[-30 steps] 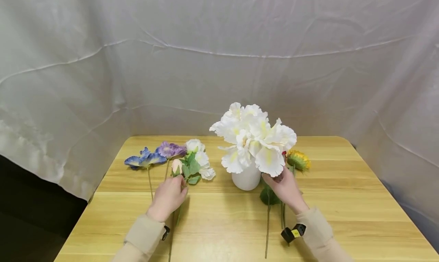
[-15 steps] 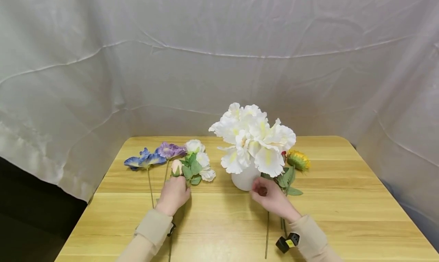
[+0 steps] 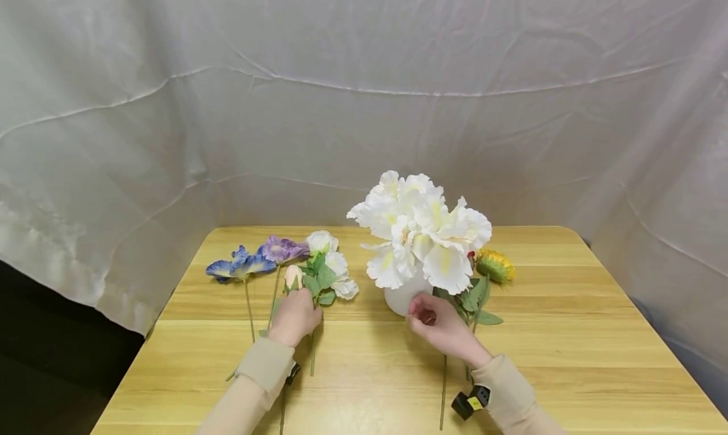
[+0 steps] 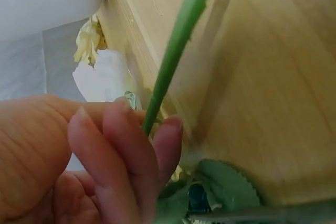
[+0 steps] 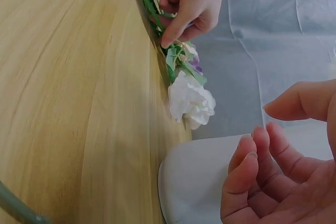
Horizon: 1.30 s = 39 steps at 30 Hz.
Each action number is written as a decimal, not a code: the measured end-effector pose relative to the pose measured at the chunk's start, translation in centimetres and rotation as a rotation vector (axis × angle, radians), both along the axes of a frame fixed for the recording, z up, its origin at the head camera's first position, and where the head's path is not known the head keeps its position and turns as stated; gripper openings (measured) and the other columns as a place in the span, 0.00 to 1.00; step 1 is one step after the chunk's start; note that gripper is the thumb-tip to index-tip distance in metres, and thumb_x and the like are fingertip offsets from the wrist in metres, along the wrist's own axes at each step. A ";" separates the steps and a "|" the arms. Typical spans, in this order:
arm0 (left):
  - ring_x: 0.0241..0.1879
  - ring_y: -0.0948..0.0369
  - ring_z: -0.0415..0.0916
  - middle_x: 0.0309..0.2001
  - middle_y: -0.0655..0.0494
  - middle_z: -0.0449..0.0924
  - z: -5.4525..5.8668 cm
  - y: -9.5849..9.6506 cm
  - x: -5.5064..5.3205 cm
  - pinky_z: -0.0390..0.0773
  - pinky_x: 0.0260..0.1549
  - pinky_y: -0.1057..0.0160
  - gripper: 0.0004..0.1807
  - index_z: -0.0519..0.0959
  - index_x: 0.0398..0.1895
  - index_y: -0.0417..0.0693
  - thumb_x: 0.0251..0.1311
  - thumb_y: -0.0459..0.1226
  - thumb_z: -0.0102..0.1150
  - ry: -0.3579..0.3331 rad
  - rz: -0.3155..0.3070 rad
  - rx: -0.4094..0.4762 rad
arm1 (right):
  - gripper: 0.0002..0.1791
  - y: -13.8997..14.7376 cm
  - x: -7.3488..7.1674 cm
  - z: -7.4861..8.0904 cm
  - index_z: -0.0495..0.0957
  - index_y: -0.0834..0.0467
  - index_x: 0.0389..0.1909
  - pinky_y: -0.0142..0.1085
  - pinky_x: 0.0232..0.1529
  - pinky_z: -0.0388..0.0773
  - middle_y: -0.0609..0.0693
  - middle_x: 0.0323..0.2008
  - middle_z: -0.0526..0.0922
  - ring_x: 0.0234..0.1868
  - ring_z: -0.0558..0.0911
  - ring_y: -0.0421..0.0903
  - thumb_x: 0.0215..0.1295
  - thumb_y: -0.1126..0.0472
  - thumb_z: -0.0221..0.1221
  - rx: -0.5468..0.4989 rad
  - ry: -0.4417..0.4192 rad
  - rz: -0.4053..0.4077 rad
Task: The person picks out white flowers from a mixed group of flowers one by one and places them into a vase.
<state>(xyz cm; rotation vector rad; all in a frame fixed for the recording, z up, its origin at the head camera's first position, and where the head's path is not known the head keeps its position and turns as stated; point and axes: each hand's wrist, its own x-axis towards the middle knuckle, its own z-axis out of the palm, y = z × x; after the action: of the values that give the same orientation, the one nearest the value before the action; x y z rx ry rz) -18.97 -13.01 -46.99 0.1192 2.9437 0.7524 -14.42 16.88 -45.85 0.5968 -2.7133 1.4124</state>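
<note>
My left hand (image 3: 297, 318) pinches the thorny green stem (image 4: 176, 56) of a white rose (image 3: 335, 267) at the left of the table. Green leaves and a pale pink bud (image 3: 293, 277) show just beyond the fingers. My right hand (image 3: 443, 327) is in front of the white vase (image 3: 405, 298), its fingers loosely bent. In the right wrist view thumb and fingers are apart with nothing between them, close by the vase wall. Large ruffled white irises (image 3: 421, 232) stand in the vase.
A blue flower (image 3: 241, 263) and a purple flower (image 3: 284, 248) lie left of the rose. Right of the vase lie a yellow sunflower (image 3: 495, 265), leafy stems (image 3: 474, 296) and a mostly hidden red bloom. Grey cloth (image 3: 364, 138) hangs behind the wooden table (image 3: 569, 340).
My right hand has come from behind the white petals toward the front of the vase. My left hand has shifted slightly right; a green stem now shows below it.
</note>
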 end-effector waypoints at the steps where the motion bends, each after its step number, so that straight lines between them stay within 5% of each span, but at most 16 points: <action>1: 0.10 0.60 0.67 0.11 0.55 0.68 0.0 0.0 -0.1 0.66 0.10 0.65 0.21 0.67 0.13 0.49 0.65 0.34 0.57 0.000 0.000 0.005 | 0.03 0.0 0.0 0.0 0.77 0.56 0.33 0.28 0.33 0.81 0.46 0.28 0.79 0.29 0.77 0.34 0.62 0.67 0.61 -0.001 -0.003 0.001; 10: 0.12 0.59 0.76 0.13 0.53 0.76 -0.2 0.1 -0.7 0.75 0.14 0.64 0.18 0.74 0.19 0.44 0.69 0.38 0.57 -0.058 0.028 0.086 | 0.03 0.2 0.1 0.2 0.78 0.57 0.34 0.28 0.34 0.82 0.47 0.30 0.82 0.31 0.78 0.33 0.63 0.67 0.62 -0.001 0.030 -0.023; 16: 0.13 0.59 0.75 0.12 0.52 0.75 -0.1 -0.6 -0.8 0.70 0.16 0.64 0.22 0.66 0.14 0.49 0.69 0.36 0.56 -0.025 0.042 0.138 | 0.06 1.1 -0.2 0.4 0.78 0.60 0.37 0.28 0.32 0.81 0.52 0.31 0.83 0.31 0.79 0.35 0.61 0.71 0.65 -0.073 0.125 -0.121; 23: 0.16 0.62 0.78 0.22 0.52 0.80 0.8 -1.2 -0.4 0.73 0.17 0.65 0.10 0.79 0.29 0.41 0.69 0.35 0.55 0.029 0.024 0.245 | 0.13 2.0 -0.9 0.5 0.75 0.59 0.40 0.28 0.29 0.75 0.53 0.29 0.79 0.27 0.75 0.38 0.59 0.66 0.70 -0.047 0.257 -0.272; 27: 0.16 0.62 0.77 0.22 0.52 0.81 1.8 -1.8 0.0 0.72 0.15 0.65 0.09 0.82 0.35 0.39 0.69 0.35 0.55 0.097 0.030 0.314 | 0.24 2.3 -1.4 0.5 0.74 0.59 0.51 0.38 0.38 0.79 0.55 0.41 0.81 0.37 0.78 0.44 0.57 0.62 0.73 0.006 0.283 -0.317; 32: 0.21 0.59 0.83 0.36 0.44 0.83 2.7 -2.5 0.2 0.77 0.15 0.66 0.11 0.82 0.46 0.38 0.71 0.36 0.53 0.136 0.044 0.479 | 0.33 2.4 -2.0 0.4 0.70 0.56 0.63 0.53 0.59 0.79 0.53 0.59 0.79 0.61 0.78 0.50 0.58 0.61 0.73 -0.011 0.277 -0.239; 36: 0.25 0.54 0.85 0.41 0.37 0.82 3.2 -2.8 0.3 0.83 0.20 0.63 0.11 0.80 0.50 0.37 0.72 0.33 0.51 0.162 0.047 0.624 | 0.38 2.1 -2.7 0.4 0.69 0.55 0.66 0.41 0.63 0.77 0.50 0.61 0.78 0.65 0.74 0.41 0.55 0.65 0.74 -0.045 0.332 -0.184; 39: 0.24 0.59 0.84 0.42 0.35 0.81 3.6 -2.8 0.3 0.87 0.25 0.62 0.09 0.78 0.48 0.35 0.70 0.30 0.52 0.203 0.059 0.694 | 0.39 1.8 -3.0 0.3 0.69 0.55 0.65 0.29 0.60 0.75 0.51 0.60 0.79 0.62 0.72 0.30 0.52 0.67 0.75 -0.062 0.404 -0.176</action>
<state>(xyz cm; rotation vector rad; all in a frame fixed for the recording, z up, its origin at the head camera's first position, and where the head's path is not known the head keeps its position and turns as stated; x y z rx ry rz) -18.63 -15.81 -43.43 0.1659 2.7166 1.8307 -17.38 18.64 -45.55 0.5531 -2.3339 1.1798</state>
